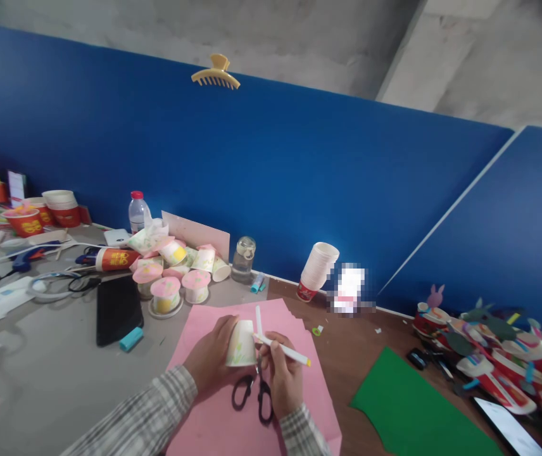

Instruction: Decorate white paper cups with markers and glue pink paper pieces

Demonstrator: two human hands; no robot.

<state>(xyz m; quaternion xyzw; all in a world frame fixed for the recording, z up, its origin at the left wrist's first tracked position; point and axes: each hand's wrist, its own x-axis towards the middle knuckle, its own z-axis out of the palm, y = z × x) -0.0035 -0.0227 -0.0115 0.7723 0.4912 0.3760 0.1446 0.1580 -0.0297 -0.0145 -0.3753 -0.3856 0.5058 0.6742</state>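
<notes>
Blue partition behind the desk. On the pink paper (214, 405), my left hand (211, 361) cups a paper cup (241, 344); light, crushable, so hold its sides loosely. Right hand (284, 377) fingers pinch a marker (283, 348) beside it; scissors (254, 392) just below.

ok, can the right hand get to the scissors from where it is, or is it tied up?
Probably yes, but not freely. The scissors lie on the pink paper right beside the right hand, nothing between. That hand holds a white marker, which it would need to put down first.
</notes>
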